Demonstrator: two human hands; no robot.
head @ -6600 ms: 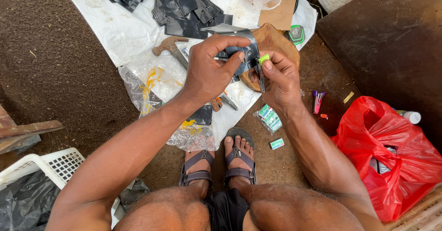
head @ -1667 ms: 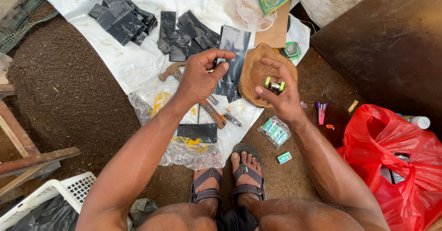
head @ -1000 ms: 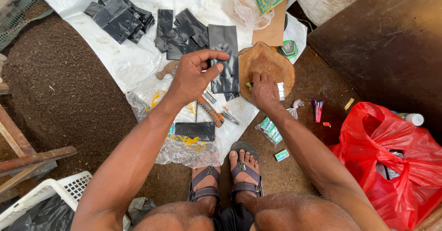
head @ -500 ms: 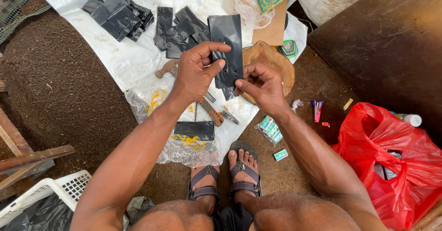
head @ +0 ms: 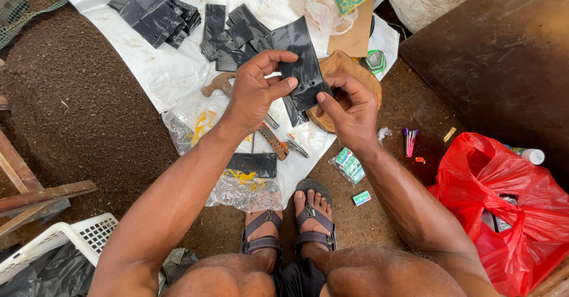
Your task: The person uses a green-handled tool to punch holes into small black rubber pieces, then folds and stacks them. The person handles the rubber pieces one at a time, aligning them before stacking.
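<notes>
Seated person, viewed from above, both hands raised at centre frame over a white plastic sheet (head: 160, 72) on the soil floor.

Left hand (head: 255, 90): thumb and fingers pinched on the left edge of a flat black plastic bag (head: 302, 66). Right hand (head: 349, 107): fingertips closed on the bag's lower right corner. Both hands closed on the same bag; neither is nearer than the other.

Bag position: just above and between the two hands, long axis running from lower right up toward upper left of the frame, slightly tilted. Small punched holes show near its lower end.

Beneath the right hand: a round wooden block (head: 338, 66), partly covered. Below the hands: pliers with orange handles (head: 275, 143) and a clear packet of folded black bags (head: 249, 178). Upper left: more loose black bags (head: 157, 13). Right edge: red plastic bag (head: 510, 202).

Hidden: whether the bag mouth is open; a second strip behind the bag is hard to make out.
</notes>
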